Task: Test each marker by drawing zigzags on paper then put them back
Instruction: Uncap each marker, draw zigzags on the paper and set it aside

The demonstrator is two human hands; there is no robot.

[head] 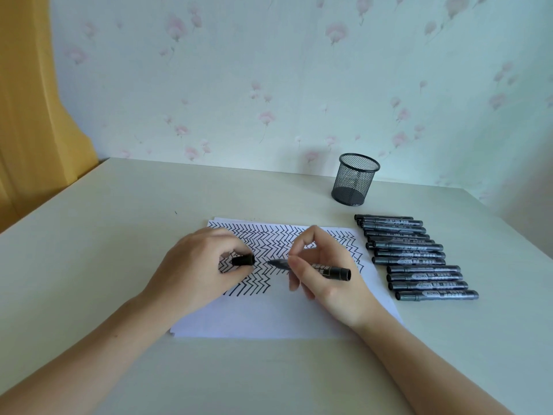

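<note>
Marker test, in progress. Paper (269, 319): upper half filled with black zigzag rows, lower part blank. Right hand (326, 277) clamped on one uncapped marker (326, 269), held level over the sheet; left hand (194, 271) pinched on its cap (244, 260), just apart from the tip. Twelve capped markers (416, 256) lay in a row beside the paper; mesh pen cup (356, 179) stood empty; returns apparently all outstanding

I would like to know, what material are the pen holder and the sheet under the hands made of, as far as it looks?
Pen holder: seems black metal wire mesh, matte; the wall shows through its fine grid, and rim and base are solid bands. Coated plastic cannot be excluded.
Sheet: plain white paper, matte; thin flat edges, and black ink zigzags sit cleanly on it. A second sheet seems to lie beneath.
</note>
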